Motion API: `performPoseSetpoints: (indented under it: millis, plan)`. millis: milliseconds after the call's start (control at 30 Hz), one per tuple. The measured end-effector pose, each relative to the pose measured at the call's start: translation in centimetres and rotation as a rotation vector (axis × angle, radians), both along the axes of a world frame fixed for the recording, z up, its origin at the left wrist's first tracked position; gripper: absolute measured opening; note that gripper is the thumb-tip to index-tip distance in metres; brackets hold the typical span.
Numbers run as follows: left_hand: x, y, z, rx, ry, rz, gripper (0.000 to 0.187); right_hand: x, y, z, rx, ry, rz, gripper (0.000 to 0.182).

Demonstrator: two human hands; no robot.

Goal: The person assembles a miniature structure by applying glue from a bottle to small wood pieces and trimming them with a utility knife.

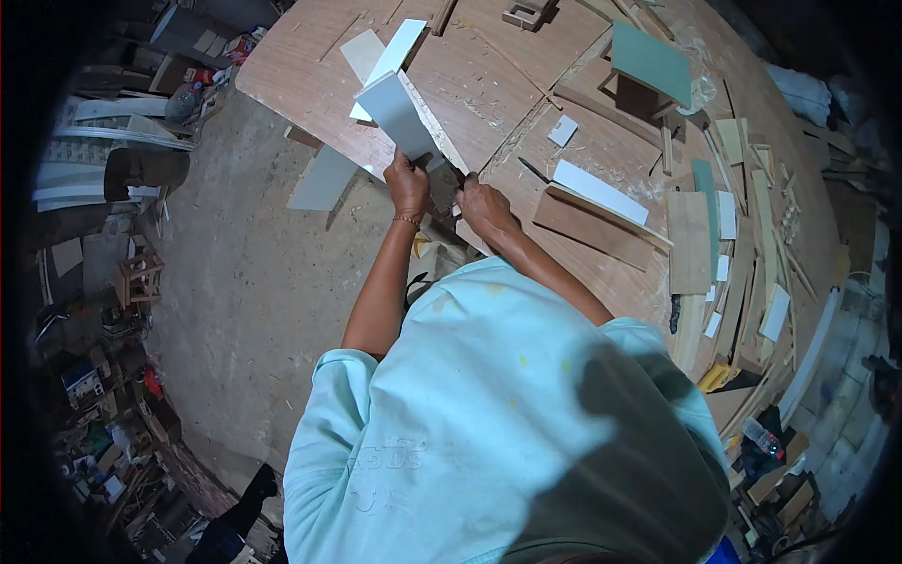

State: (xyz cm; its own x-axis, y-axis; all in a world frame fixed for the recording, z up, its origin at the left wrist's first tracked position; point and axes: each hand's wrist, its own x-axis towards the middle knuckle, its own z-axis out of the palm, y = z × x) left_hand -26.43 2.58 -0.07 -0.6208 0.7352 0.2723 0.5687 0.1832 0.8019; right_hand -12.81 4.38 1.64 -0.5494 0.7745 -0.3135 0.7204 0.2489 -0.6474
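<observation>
A white-faced board [393,108] with a rough, pale raw edge stands tilted at the near edge of the work table. My left hand [409,186] is closed around the board's lower end, thumb toward the raw edge. My right hand [486,209] is closed at the near end of that edge. A small dark piece shows at its fingertips, touching or very close to the board; its kind is hidden by the fingers. Behind the held board, another white strip [399,52] lies across a pale panel [362,54].
The wooden table [507,85] carries shavings and offcuts. To the right are a dark pointed tool [534,169], a white strip [601,193] by a brown board [592,230], and a small green-topped stand [651,64]. A grey panel [322,179] juts out below the left edge.
</observation>
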Motion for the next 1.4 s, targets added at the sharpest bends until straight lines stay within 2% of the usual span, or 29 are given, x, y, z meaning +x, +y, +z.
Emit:
performPoseSetpoints:
  millis: [200,467,533,600,700,867,933,1033,1100,1200,1300,1400]
  plan:
    - [-0.4,0.0,-0.7,-0.048,0.009,0.003,0.025,0.1,-0.1,0.2,0.012,-0.019,0.020,0.028]
    - [-0.1,0.0,-0.2,-0.015,0.012,-0.021,0.027,-0.6,0.8,-3.8,0.002,-0.056,0.036,0.029]
    - [-0.2,-0.1,-0.4,-0.015,-0.011,-0.017,0.028,-0.6,0.4,-2.5,-0.056,-0.081,0.050,0.030]
    - [-0.4,0.1,-0.3,-0.023,0.006,-0.019,0.028,-0.6,0.0,-0.7,-0.049,-0.059,-0.076,0.031]
    - [-0.4,0.1,-0.5,-0.002,-0.029,-0.022,0.026,-0.5,-0.2,0.0,-0.017,-0.049,-0.053,0.031]
    - [-0.6,0.0,-0.8,-0.017,0.019,-0.008,0.024,-0.5,-0.4,-3.2,0.001,-0.029,0.006,0.030]
    - [-0.4,0.2,-0.3,0.001,0.030,-0.023,0.024,-0.4,-0.3,-2.7,0.030,0.005,0.037,0.030]
    - [-0.3,0.1,0.0,-0.050,0.016,-0.014,0.024,-0.5,-0.5,-1.1,-0.027,-0.051,-0.021,0.030]
    - [-0.3,0.1,0.1,0.014,-0.062,-0.021,0.024,-0.7,-0.7,-0.3,-0.046,-0.027,-0.127,0.031]
    - [0.0,0.0,0.8,-0.085,0.021,0.005,0.025,-0.6,-0.8,-0.1,-0.025,-0.016,-0.105,0.031]
    - [0.0,0.0,0.8,-0.099,-0.008,0.000,0.025,-0.4,-0.7,-1.6,-0.036,-0.053,-0.043,0.031]
    - [0.1,0.1,0.9,-0.022,-0.039,0.000,0.025,-0.4,-0.7,-1.6,-0.019,-0.052,-0.058,0.031]
